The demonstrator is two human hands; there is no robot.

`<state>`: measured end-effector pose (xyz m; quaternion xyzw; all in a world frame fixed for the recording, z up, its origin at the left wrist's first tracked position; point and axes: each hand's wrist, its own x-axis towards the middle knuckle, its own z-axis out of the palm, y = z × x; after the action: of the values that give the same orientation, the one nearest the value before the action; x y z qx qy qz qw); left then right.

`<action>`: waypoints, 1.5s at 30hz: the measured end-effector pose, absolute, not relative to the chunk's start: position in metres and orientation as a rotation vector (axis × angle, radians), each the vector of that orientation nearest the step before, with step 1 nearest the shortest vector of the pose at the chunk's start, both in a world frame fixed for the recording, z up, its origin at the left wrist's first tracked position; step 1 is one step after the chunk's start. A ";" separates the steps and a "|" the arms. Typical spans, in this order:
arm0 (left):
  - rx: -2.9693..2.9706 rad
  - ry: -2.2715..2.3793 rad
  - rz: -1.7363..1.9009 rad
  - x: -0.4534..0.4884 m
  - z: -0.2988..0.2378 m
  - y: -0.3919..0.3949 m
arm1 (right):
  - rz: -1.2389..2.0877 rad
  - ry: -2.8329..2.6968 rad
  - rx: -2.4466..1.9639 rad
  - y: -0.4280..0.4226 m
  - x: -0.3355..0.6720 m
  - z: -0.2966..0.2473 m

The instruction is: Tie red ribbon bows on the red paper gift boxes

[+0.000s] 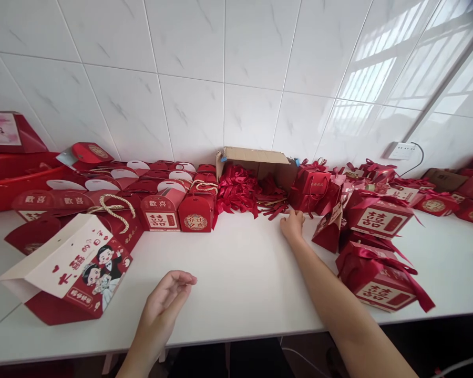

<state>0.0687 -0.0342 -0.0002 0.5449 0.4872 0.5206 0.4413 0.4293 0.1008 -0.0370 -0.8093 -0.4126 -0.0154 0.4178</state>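
Over the front of the white table (228, 273), my left hand (163, 304) is held palm inward, its fingers loosely bent and apart from the thumb, with nothing in it. Farther forward, my right hand (292, 226) reaches to the near edge of some flat dark-red ribbon strips (278, 209). Its fingers are curled together, and whatever they may hold is hidden. Behind the strips, a heap of red ribbon (236, 189) spills from an open cardboard box (256, 155). Right of my right hand stand red gift boxes (382, 220) tied with ribbon bows.
At left, rows of red gift boxes (161, 215) with rope handles line the table, and a large cream-topped gift box (74, 273) lies nearest. A red tub (19, 178) stands at far left. A power strip (400, 151) is on the tiled wall (189, 105).
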 end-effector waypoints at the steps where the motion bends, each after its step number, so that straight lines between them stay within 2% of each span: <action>1: 1.369 1.202 1.285 0.068 -0.001 -0.034 | -0.023 -1.115 -2.055 0.099 0.426 -0.036; 4: 1.452 1.171 1.244 0.066 -0.003 -0.036 | 0.028 -1.351 -2.096 0.094 0.419 -0.032; 6: 1.534 1.188 1.345 0.061 -0.005 -0.042 | 0.056 -1.484 -2.105 0.093 0.417 -0.031; 8: 1.681 1.266 1.649 0.051 -0.006 -0.048 | 0.075 -1.581 -2.116 0.093 0.418 -0.032; 11: 1.831 1.520 2.297 0.027 0.001 -0.054 | 0.074 -1.659 -2.142 0.094 0.419 -0.034; 13: 1.748 1.780 2.536 0.008 0.013 -0.051 | 0.062 -1.681 -2.160 0.093 0.420 -0.034; 16: 1.603 2.062 2.336 -0.016 0.038 -0.036 | 0.051 -1.692 -2.182 0.091 0.420 -0.034; 20: 1.220 1.883 2.065 -0.033 0.065 -0.019 | 0.044 -1.698 -2.186 0.089 0.418 -0.031; 22: 1.078 1.785 2.081 -0.031 0.068 -0.019 | 0.041 -1.698 -2.181 0.089 0.417 -0.030; 25: 1.103 1.643 2.167 -0.013 0.060 -0.032 | 0.036 -1.689 -2.179 0.090 0.417 -0.029; 32: 1.385 1.290 1.884 0.065 0.036 -0.038 | -0.014 -1.656 -2.165 0.091 0.417 -0.027; 39: 1.478 1.493 1.480 0.098 0.013 -0.027 | -0.119 -1.706 -2.054 0.095 0.412 -0.025; 45: 1.391 1.474 1.366 0.094 0.007 -0.026 | -0.195 -1.823 -1.942 0.125 0.402 -0.022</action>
<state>0.0940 -0.0263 0.0070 0.5350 0.5669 0.5251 0.3416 0.4017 0.1254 -0.0218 -0.7071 -0.6638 -0.0709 0.2332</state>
